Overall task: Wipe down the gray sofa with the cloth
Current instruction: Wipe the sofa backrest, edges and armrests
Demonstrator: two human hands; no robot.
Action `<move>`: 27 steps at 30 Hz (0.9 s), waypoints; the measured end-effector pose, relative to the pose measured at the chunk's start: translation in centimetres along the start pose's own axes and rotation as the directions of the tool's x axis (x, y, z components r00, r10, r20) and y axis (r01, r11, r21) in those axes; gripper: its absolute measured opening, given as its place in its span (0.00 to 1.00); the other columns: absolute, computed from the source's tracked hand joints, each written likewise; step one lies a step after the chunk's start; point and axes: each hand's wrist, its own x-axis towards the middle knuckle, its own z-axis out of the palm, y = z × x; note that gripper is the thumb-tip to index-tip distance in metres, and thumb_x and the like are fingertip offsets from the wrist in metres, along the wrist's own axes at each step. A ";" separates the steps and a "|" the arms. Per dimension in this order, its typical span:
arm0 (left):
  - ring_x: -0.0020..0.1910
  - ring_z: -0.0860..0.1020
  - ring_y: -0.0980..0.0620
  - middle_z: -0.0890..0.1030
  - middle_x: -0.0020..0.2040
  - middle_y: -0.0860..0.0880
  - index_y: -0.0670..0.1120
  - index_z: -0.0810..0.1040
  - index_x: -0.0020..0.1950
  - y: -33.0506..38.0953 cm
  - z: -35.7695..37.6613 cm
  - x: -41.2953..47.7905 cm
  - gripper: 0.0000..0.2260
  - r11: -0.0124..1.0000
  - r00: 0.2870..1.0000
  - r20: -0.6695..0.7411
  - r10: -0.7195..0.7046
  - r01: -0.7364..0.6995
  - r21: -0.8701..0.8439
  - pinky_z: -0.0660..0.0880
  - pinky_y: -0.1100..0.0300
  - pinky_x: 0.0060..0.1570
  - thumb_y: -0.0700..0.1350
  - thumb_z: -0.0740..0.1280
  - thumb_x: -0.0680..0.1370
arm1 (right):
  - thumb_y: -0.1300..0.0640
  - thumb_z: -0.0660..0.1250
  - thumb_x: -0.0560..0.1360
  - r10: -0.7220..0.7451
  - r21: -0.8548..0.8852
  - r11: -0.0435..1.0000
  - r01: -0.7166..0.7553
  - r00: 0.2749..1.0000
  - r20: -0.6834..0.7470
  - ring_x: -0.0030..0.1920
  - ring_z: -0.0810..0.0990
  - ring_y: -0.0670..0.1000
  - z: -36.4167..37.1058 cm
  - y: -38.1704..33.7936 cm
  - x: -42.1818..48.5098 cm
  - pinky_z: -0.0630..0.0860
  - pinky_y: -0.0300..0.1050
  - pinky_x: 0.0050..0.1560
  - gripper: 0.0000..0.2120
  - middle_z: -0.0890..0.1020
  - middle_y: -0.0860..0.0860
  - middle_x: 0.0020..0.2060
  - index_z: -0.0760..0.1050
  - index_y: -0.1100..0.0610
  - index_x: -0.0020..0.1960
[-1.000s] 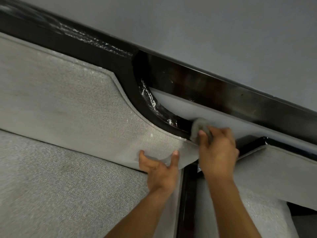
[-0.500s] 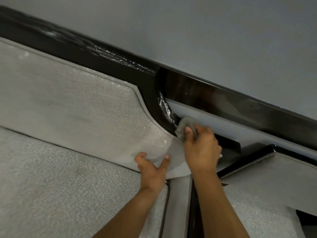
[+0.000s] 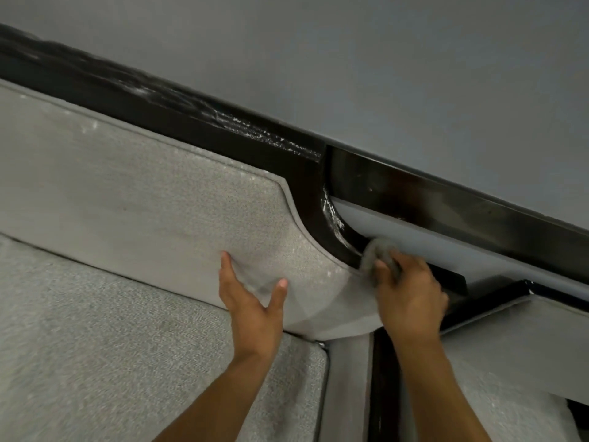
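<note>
The gray sofa's padded backrest [image 3: 143, 202] runs across the left half, with its seat cushion [image 3: 111, 346] below. A glossy black wooden frame [image 3: 306, 212] borders the backrest and curves down at its right end. My right hand [image 3: 411, 301] is closed around a small gray cloth [image 3: 379, 250], which presses against the bottom of that black curve. My left hand [image 3: 251, 301] lies flat on the lower backrest, fingers spread, holding nothing. Most of the cloth is hidden under my right fingers.
A plain gray-blue wall [image 3: 382, 74] fills the top. A second gray sofa section [image 3: 526, 339] with its own black trim sits at the right. A dark gap [image 3: 382, 393] separates the two seats. Whitish streaks mark the black frame's top [image 3: 255, 129].
The view has shifted, so the sofa appears further right. My left hand has moved up and left along the backrest. My right hand keeps the cloth on the curved black frame.
</note>
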 end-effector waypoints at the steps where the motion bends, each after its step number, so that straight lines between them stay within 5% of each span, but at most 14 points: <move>1: 0.83 0.53 0.46 0.46 0.83 0.58 0.70 0.41 0.80 -0.1 0.2 -0.2 0.47 1.000 1.000 0.005 -0.002 0.002 0.008 0.60 0.40 0.78 0.56 0.73 0.74 | 0.49 0.66 0.81 -0.040 0.045 0.998 0.040 0.999 -0.003 0.54 0.79 0.60 0.8 -1.2 -0.1 0.72 0.57 0.59 0.14 0.81 0.55 0.56 0.80 0.54 0.63; 4: 0.82 0.55 0.44 0.45 0.83 0.57 0.70 0.39 0.80 -0.3 0.8 -0.6 0.47 1.000 1.000 0.011 0.003 -0.003 0.017 0.63 0.40 0.77 0.57 0.72 0.76 | 0.48 0.65 0.81 -0.115 0.226 0.967 0.118 0.993 -0.026 0.48 0.80 0.56 2.4 -3.7 -0.3 0.75 0.60 0.56 0.13 0.82 0.53 0.49 0.80 0.56 0.56; 8: 0.81 0.59 0.42 0.45 0.83 0.53 0.70 0.37 0.79 0.1 1.1 -1.0 0.45 0.999 0.999 0.026 -0.036 0.035 0.016 0.66 0.45 0.73 0.55 0.70 0.79 | 0.48 0.64 0.81 -0.153 0.021 0.988 0.153 0.988 -0.018 0.52 0.80 0.56 1.0 0.1 -0.4 0.70 0.54 0.56 0.15 0.80 0.51 0.53 0.79 0.52 0.64; 13: 0.80 0.61 0.41 0.45 0.83 0.54 0.73 0.35 0.77 0.0 1.0 -0.9 0.45 0.999 0.998 0.045 -0.043 0.041 0.032 0.68 0.38 0.73 0.57 0.69 0.79 | 0.49 0.65 0.81 0.099 -0.084 0.991 -0.104 0.993 -0.061 0.56 0.79 0.62 -2.1 5.4 0.5 0.67 0.56 0.58 0.16 0.79 0.56 0.57 0.78 0.52 0.67; 18: 0.80 0.61 0.40 0.45 0.83 0.53 0.74 0.34 0.76 -0.1 1.4 -0.9 0.45 0.998 0.999 0.013 -0.037 0.036 0.055 0.69 0.39 0.72 0.59 0.69 0.78 | 0.47 0.63 0.81 0.035 0.075 0.997 -0.033 0.999 -0.021 0.49 0.81 0.60 0.7 0.4 -0.1 0.77 0.59 0.55 0.13 0.82 0.56 0.52 0.80 0.53 0.58; 23: 0.80 0.60 0.40 0.44 0.83 0.53 0.78 0.33 0.73 0.2 1.7 -0.9 0.44 0.997 0.999 0.009 -0.048 0.048 0.068 0.67 0.41 0.73 0.62 0.67 0.75 | 0.49 0.62 0.82 -0.017 0.560 0.828 0.021 1.000 -0.012 0.44 0.82 0.52 3.1 -8.6 -0.2 0.80 0.51 0.49 0.13 0.83 0.51 0.43 0.80 0.57 0.51; 27: 0.81 0.59 0.41 0.44 0.83 0.53 0.78 0.33 0.72 0.1 1.6 -0.8 0.44 0.997 0.999 0.019 -0.047 0.046 0.061 0.67 0.41 0.74 0.63 0.67 0.74 | 0.47 0.64 0.81 -0.032 0.452 0.892 0.014 0.999 0.031 0.40 0.80 0.51 2.6 -4.9 0.0 0.80 0.55 0.49 0.11 0.81 0.50 0.39 0.78 0.53 0.46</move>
